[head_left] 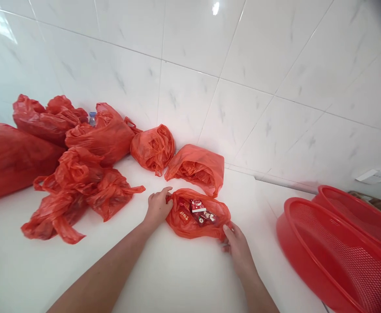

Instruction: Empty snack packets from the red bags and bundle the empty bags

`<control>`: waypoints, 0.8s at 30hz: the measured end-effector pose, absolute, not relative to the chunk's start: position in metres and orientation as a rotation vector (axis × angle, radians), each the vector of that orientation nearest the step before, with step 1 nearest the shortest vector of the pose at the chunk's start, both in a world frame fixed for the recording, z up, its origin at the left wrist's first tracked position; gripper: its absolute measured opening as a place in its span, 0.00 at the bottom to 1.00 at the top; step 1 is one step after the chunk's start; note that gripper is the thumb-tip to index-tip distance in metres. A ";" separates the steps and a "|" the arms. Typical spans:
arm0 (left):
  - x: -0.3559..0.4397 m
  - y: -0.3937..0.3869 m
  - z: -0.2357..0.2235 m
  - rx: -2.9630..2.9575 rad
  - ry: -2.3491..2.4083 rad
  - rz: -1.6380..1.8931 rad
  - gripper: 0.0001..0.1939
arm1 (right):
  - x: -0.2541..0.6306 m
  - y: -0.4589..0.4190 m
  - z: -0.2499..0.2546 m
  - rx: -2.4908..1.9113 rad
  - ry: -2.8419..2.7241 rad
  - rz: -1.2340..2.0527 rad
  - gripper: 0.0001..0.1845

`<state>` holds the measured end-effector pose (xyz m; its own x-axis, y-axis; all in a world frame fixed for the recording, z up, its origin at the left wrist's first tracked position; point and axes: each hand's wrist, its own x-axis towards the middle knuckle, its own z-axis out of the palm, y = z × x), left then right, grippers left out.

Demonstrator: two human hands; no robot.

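An opened red plastic bag (pixel 190 234) lies on the white tabletop (pixel 174 278) in front of me. Inside its mouth show several small red and dark packets (pixel 197 212) with printed lettering. My left hand (pixel 158 206) pinches the bag's left rim between thumb and fingers. At the opposite end, my right hand (pixel 236 243) grips the right edge, thumb on top and fingers partly underneath. Just behind it sits another red plastic bag (pixel 206 158), its mouth facing me and crumpled red plastic within.
Several red plastic bags (pixel 102 139) crowd the left side along the tiled wall (pixel 190 87), with a blue-capped bottle (pixel 92 118) among them. A knotted red bag (pixel 76 187) lies nearer on the left. Two red mesh baskets (pixel 303 243) stand tilted at the right.
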<state>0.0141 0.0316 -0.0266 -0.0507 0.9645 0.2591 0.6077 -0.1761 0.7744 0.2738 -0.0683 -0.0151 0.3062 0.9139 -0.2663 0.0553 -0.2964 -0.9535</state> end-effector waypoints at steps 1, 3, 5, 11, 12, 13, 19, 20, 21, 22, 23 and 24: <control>0.014 0.032 -0.027 1.730 1.609 1.171 0.24 | 0.273 -0.065 -0.016 -1.566 -0.874 1.182 0.29; 0.014 0.034 -0.024 1.548 1.488 1.284 0.23 | 0.274 -0.060 -0.015 -1.477 -0.839 1.220 0.24; 0.014 0.036 -0.015 1.378 1.380 1.373 0.22 | 0.276 -0.056 -0.008 -1.438 -0.861 1.165 0.20; 0.017 0.042 0.045 1.224 1.073 1.585 0.18 | 0.285 -0.049 0.042 -1.385 -1.030 0.849 0.08; 0.018 0.043 0.058 1.229 1.012 1.608 0.18 | 0.286 -0.048 0.052 -1.367 -1.033 0.818 0.09; 0.019 0.043 0.071 1.234 0.948 1.626 0.18 | 0.288 -0.047 0.062 -1.349 -1.027 0.790 0.10; 0.022 0.037 0.141 1.239 0.679 1.772 0.17 | 0.300 -0.045 0.110 -1.207 -0.944 0.612 0.17; 0.021 0.034 0.149 1.247 0.669 1.797 0.17 | 0.303 -0.046 0.115 -1.168 -0.926 0.576 0.16; 0.019 0.031 0.156 1.258 0.667 1.822 0.17 | 0.305 -0.048 0.120 -1.129 -0.912 0.547 0.15; 0.017 0.027 0.161 1.275 0.672 1.842 0.17 | 0.308 -0.050 0.122 -1.088 -0.908 0.532 0.15; 0.015 0.023 0.165 1.300 0.683 1.851 0.17 | 0.311 -0.052 0.124 -1.047 -0.915 0.531 0.15; 0.012 0.019 0.167 1.336 0.702 1.843 0.18 | 0.313 -0.053 0.123 -1.008 -0.933 0.543 0.15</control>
<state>0.0123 0.0190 0.1668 -0.1825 0.8176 0.5461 -0.2476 -0.5757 0.7793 0.3132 -0.0533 0.1229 0.5159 0.7565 0.4020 0.0249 0.4558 -0.8897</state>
